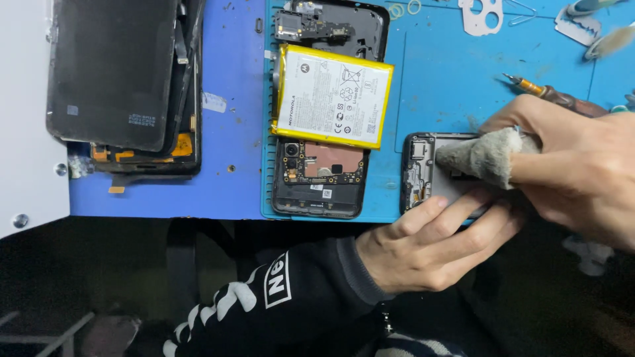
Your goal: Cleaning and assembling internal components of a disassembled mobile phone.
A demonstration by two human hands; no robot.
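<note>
My left hand (433,243) grips the near edge of a dark phone frame (419,173) that lies on the blue mat (450,86) at the table's front edge. My right hand (575,165) presses a grey cloth (481,155) onto the inside of that frame, with the cloth wrapped over the fingertips. A brown-handled screwdriver (549,94) also sits in the right hand, its tip pointing left above the knuckles. Most of the frame is hidden under the cloth and both hands.
An opened phone (321,175) with a yellow-edged battery (333,96) lifted on top lies left of the frame. At far left are stacked dark screen panels (116,73). Metal plates (481,16), a razor blade (577,26) and rubber bands (405,8) sit at the back.
</note>
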